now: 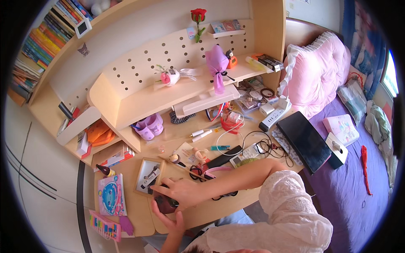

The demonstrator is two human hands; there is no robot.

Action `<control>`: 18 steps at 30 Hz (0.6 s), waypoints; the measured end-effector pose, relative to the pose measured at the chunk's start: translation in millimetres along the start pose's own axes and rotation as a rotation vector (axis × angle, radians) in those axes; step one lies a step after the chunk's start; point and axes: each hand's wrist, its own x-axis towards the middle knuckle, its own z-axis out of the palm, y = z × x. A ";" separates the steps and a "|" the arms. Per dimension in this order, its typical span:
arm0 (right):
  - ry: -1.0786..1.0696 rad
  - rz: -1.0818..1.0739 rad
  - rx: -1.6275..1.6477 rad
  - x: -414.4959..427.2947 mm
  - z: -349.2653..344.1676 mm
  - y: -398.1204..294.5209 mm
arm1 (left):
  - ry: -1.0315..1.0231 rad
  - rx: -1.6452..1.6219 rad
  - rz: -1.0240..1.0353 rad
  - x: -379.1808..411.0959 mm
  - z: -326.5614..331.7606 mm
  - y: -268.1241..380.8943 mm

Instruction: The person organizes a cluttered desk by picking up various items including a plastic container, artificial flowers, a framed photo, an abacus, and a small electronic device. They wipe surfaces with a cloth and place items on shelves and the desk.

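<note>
A dark reddish-brown, glossy, rounded object (165, 202) is held between both hands above the desk's front edge; its exact kind cannot be told. My right hand (185, 193) reaches in from the right and grips it from above, fingers spread over its top. From below, my left hand (171, 221) cups its near side. Behind the hands lies a wooden-framed tray (139, 177) with a white item and dark pieces in it. Close to my right forearm are a pink band (218, 170), a black coiled cord (196, 172) and a small round-headed doll on a stick (174, 158).
On the desk are a white calculator or remote (248, 155), a teal lighter (220, 147), cables, a power strip (275, 115) and a black tablet (303, 142) at the right edge. At left lie a pink-and-blue booklet (111, 196), a small dark bottle (106, 170) and a pink abacus toy (104, 226).
</note>
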 end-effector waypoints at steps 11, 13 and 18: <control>1.438 0.481 -0.141 -124.9 -173.4 192.0 | 0.103 -0.113 -0.145 4.6 10.7 -9.0; 1.805 0.873 0.355 -169.7 -232.3 224.7 | 0.125 -0.078 -0.164 5.0 8.7 -10.3; 1.833 1.019 0.998 -259.7 -275.2 320.0 | 0.111 -0.067 -0.204 5.6 6.1 -15.5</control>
